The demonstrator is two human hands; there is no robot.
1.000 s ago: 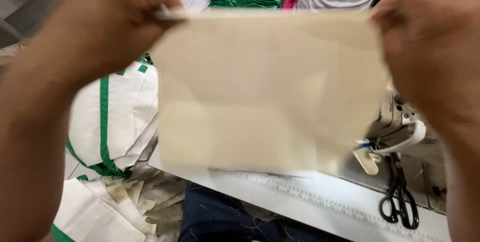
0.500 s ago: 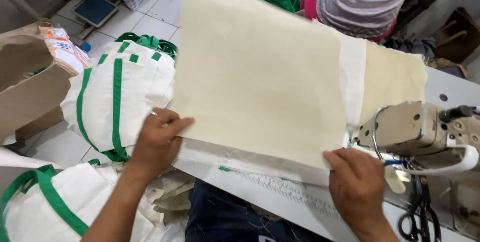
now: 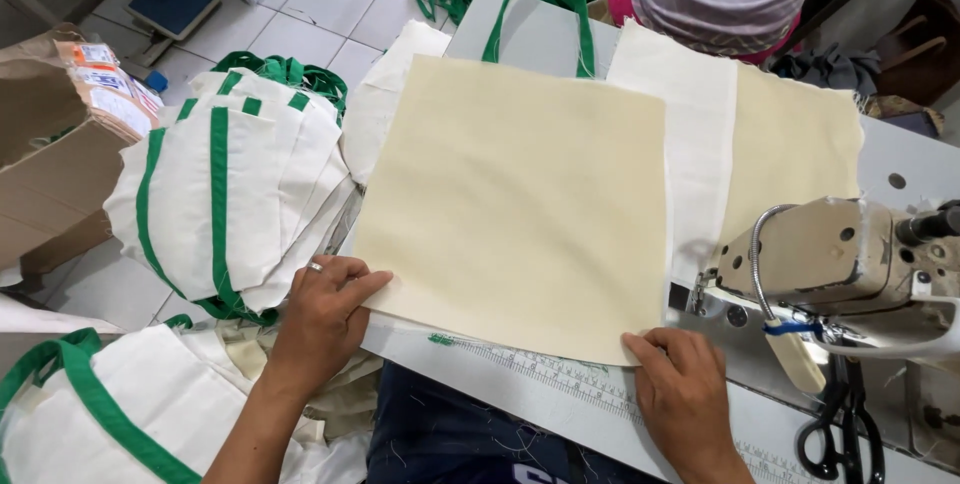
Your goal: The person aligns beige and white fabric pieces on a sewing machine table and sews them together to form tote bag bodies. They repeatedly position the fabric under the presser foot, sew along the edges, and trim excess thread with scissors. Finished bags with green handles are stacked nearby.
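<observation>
At the centre of the frame a square cream fabric panel (image 3: 515,204) lies flat on the pale desk (image 3: 560,409), on top of other cream and white pieces (image 3: 700,134) that spread toward the upper right. Low and left of centre, the left hand (image 3: 325,309) rests on the panel's lower left corner, fingers laid flat and slightly spread, a ring on one of them; it presses rather than grips. Toward the lower right, the right hand (image 3: 680,394) sits at the panel's lower right corner, fingertips on the edge and loosely curled; whether the thumb pinches the cloth underneath is hard to tell from this angle. Just right of that corner stands a sewing machine (image 3: 850,274), with black scissors (image 3: 840,434) beside it at the bottom right. A printed ruler strip (image 3: 560,379) runs along the desk's front edge between the hands. At the left, a stack of white bags with green straps (image 3: 215,209) sits off the desk, near a cardboard box (image 3: 55,134) in the upper left.
</observation>
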